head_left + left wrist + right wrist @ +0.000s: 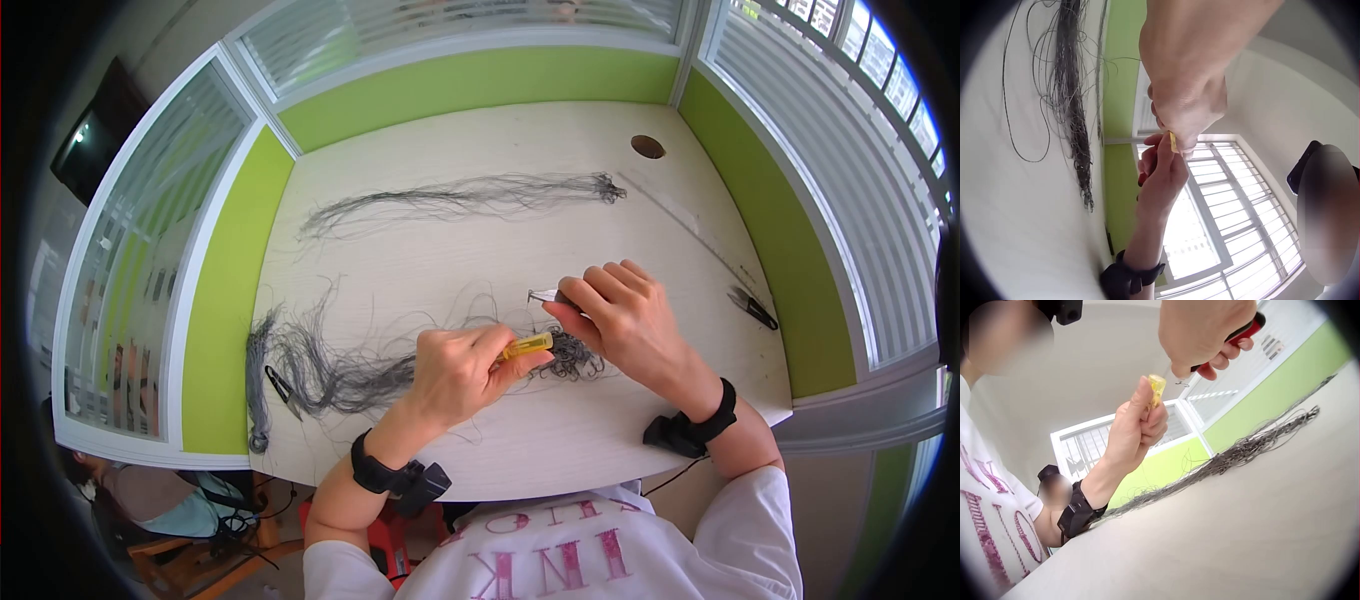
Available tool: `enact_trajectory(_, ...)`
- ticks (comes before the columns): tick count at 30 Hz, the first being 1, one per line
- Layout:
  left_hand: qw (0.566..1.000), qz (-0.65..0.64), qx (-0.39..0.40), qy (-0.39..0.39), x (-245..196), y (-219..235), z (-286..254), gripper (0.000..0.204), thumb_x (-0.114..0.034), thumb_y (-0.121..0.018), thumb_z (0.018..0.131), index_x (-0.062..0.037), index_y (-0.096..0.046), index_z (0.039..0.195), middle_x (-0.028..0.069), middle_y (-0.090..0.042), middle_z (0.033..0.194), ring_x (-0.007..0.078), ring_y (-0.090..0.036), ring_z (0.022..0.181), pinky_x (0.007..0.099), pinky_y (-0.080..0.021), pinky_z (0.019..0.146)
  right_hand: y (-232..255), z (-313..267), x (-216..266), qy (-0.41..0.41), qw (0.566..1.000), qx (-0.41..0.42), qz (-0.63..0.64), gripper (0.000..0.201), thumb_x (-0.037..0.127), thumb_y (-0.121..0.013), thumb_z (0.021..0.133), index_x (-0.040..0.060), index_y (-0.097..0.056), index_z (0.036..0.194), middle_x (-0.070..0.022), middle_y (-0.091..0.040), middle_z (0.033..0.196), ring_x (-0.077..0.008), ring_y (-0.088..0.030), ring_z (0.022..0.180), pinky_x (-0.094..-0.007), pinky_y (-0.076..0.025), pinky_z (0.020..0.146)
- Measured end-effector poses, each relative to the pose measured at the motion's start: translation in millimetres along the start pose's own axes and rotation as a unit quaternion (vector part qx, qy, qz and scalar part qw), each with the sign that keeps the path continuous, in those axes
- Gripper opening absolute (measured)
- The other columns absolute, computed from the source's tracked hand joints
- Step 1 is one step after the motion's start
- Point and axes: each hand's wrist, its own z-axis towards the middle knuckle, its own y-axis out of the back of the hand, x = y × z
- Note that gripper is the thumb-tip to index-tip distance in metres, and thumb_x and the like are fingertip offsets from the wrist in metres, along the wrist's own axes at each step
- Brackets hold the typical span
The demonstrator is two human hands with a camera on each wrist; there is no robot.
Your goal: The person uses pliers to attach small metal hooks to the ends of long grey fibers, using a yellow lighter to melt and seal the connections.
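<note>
My left hand (455,372) grips a yellow translucent piece (528,346) between thumb and curled fingers, its end pointing towards the right hand. Held just right of and above it, my right hand (625,318) has its fingers curled round a red and black tool (1249,329), seen in the right wrist view. A small dark hooked bit (1182,383) shows by the right thumb; whether it is part of the tool, I cannot tell. Below both hands, a bundle of dark grey strands with a looped end (575,358) lies on the table (480,265).
Another strand bundle (450,198) stretches across the back, and a third (257,385) lies at the left edge. Black snips lie at left (283,390) and right (752,308). A long ruler (690,225) rests near the right side. Green panels (480,85) surround the table.
</note>
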Motion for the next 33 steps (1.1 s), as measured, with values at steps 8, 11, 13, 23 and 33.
enact_trajectory(8,0.992,0.084,-0.036,-0.091,0,-4,0,0.043,-0.04,-0.073,0.081,-0.0119,-0.047,0.061,-0.0014,-0.044,0.046,0.0125,-0.045,0.036,0.0264,-0.036,0.035,-7,-4,3,-0.01,0.999,0.012,0.028,0.025,0.027,-0.068,0.085,0.0111,-0.053,0.073,-0.001,-0.047,0.058,-0.0182,-0.05,0.053,-0.0301,-0.04,0.052)
enact_trajectory(11,0.992,0.085,-0.03,-0.094,2,-6,-2,0.044,-0.04,-0.072,0.081,-0.012,-0.046,0.06,-0.0014,-0.044,0.046,0.0124,-0.045,0.036,0.0263,-0.035,0.035,-8,-5,3,-0.011,0.999,0.013,0.037,0.025,0.027,-0.068,0.085,0.0111,-0.054,0.072,-0.0013,-0.048,0.058,-0.0186,-0.05,0.053,-0.0304,-0.04,0.052)
enact_trajectory(13,0.991,0.092,-0.021,-0.097,3,-7,-2,0.044,-0.041,-0.071,0.082,-0.0121,-0.046,0.06,-0.0016,-0.043,0.045,0.0121,-0.045,0.036,0.0261,-0.035,0.035,-10,-5,2,-0.015,0.999,0.015,0.04,0.025,0.027,-0.068,0.085,0.0111,-0.054,0.072,-0.0013,-0.048,0.058,-0.0186,-0.05,0.053,-0.0306,-0.04,0.052)
enact_trajectory(23,0.979,-0.004,0.026,-0.201,-41,-23,-14,0.045,-0.045,-0.076,0.074,-0.011,-0.05,0.062,-0.0004,-0.047,0.051,0.0129,-0.047,0.038,0.0251,-0.035,0.036,-31,-18,-51,-0.114,0.992,-0.054,-0.009,0.024,0.026,-0.067,0.087,0.0066,-0.059,0.075,-0.0051,-0.051,0.058,-0.0228,-0.048,0.049,-0.033,-0.04,0.05)
enact_trajectory(33,0.888,-0.45,0.045,0.083,11,2,-6,0.042,-0.042,-0.061,0.091,-0.003,-0.057,0.076,0.0017,-0.053,0.061,0.0085,-0.045,0.052,0.024,-0.033,0.044,5,5,-13,-0.396,0.752,0.123,0.512,0.04,0.04,-0.054,0.096,0.0032,-0.061,0.083,0.0019,-0.042,0.061,-0.0073,-0.036,0.058,-0.0251,-0.03,0.051)
